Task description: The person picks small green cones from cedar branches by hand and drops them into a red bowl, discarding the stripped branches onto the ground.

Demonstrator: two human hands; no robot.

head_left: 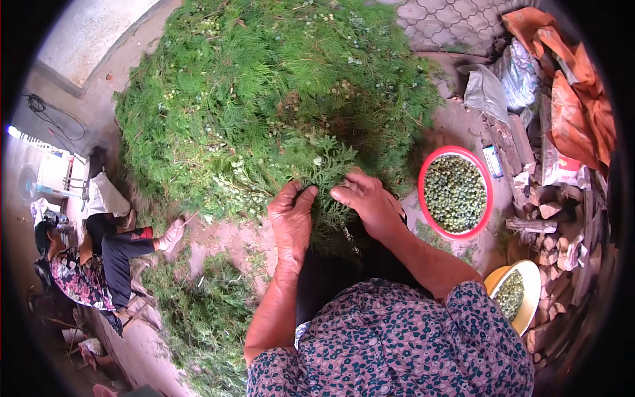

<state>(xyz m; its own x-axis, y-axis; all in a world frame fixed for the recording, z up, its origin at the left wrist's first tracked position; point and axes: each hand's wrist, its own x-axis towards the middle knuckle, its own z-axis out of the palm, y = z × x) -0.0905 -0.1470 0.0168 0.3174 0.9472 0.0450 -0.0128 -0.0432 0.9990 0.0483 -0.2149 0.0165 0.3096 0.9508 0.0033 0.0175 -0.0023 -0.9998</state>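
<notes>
A green conifer sprig point(324, 175) with flat, scaly leaves rises above my lap. My left hand point(291, 210) is closed on its left side, thumb against the fingers. At the sprig's right edge, my right hand point(365, 200) is closed in a pinch; whatever sits between its fingertips is too small to make out. Just beyond both hands spreads a large heap of cut conifer branches point(258, 86), dotted with pale green cones. To the right of my right hand stands a red-rimmed basin point(423, 198) holding many round green cones.
A yellow basin point(531, 281) with more cones stands at the lower right, beside stacked firewood point(549, 251). Sacks point(486, 89) and an orange sheet point(572, 99) lie at the upper right. Another person point(86, 264) sits at the left, near a second branch pile point(205, 317).
</notes>
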